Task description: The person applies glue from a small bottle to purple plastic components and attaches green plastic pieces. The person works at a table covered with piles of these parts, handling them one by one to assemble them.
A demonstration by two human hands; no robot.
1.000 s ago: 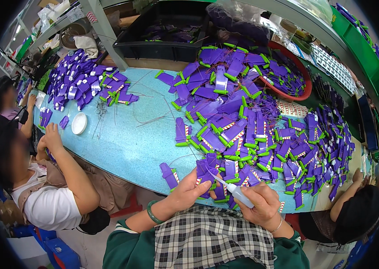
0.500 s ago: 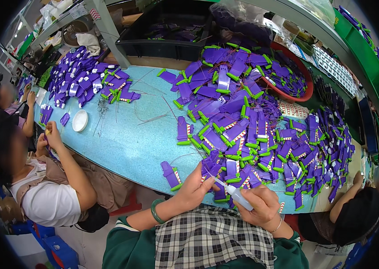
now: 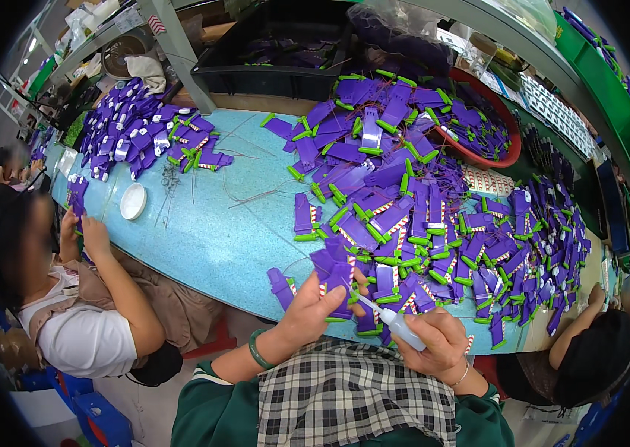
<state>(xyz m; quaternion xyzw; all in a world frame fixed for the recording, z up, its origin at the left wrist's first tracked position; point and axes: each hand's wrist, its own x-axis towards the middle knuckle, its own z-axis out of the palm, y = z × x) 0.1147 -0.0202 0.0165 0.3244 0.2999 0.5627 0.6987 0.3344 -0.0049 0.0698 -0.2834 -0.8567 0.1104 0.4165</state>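
Note:
My left hand (image 3: 306, 314) is closed around a purple plastic part (image 3: 332, 262) with a red-and-white striped edge, held up above the table's near edge. My right hand (image 3: 440, 339) grips a translucent squeeze bottle (image 3: 403, 329) with a long thin nozzle. The nozzle points left, its tip close to the fingers of my left hand; whether it touches the part I cannot tell. Just left of my left hand lies another purple part (image 3: 280, 287). Right beside and beyond both hands spreads a heap of purple parts with green ends (image 3: 397, 216).
A red basin (image 3: 510, 153) and a black bin (image 3: 218, 74) hold more parts at the back. On the blue tabletop (image 3: 203, 238) stand a white dish (image 3: 133, 201) and another purple heap (image 3: 125, 127). One co-worker (image 3: 84, 313) sits left, another (image 3: 590, 357) right.
My left hand has turned and lifted the purple part slightly, so its striped edge faces up. The bottle has shifted a little. The left co-worker's hands have moved toward some purple pieces.

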